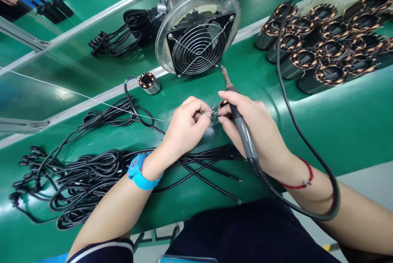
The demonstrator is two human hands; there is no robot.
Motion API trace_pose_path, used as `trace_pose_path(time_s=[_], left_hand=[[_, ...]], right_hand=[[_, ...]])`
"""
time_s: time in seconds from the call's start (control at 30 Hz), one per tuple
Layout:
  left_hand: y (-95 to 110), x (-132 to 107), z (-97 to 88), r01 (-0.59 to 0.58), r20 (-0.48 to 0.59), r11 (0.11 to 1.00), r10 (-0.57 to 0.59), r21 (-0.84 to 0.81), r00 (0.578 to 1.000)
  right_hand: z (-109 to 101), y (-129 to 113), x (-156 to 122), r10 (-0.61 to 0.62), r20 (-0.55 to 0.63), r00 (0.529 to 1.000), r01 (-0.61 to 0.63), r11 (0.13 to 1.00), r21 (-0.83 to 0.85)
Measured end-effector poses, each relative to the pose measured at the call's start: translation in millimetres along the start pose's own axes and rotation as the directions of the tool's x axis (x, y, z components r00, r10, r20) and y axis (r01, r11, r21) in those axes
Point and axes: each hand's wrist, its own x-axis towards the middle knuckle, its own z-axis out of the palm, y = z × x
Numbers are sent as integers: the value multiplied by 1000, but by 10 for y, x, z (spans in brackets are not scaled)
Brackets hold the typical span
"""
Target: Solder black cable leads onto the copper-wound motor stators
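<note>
Left hand pinching thin wires; right hand, just beside, gripping a soldering iron and partly hiding a probable coil; looped cables left of both

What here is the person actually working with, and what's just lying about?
In hand or use:
soldering iron, in the right hand
thin wires, pinched by the left hand
half-hidden core, by the right hand
fan, perhaps

Apparently just lying about:
black cable bundles
grouped copper-wound cores
lone core near the ledge

The left hand pinches thin wires; the right hand holds a soldering iron.
</note>
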Motion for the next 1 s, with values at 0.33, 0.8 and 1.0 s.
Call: trace_pose_path(time_s=[0.33,0.8,1.0], left_hand=[[11,-114,-1,-331,32,913,334,239,942],[-18,-49,-1,-74,18,994,73,79,997],[-40,-34,7,37,13,997,-36,-61,999]], right_hand=[[-13,-10,14,-33,-85,996,43,992,119],[-30,232,23,-118,25,993,117,992,37],[-26,223,35,-104,-38,994,104,994,-25]])
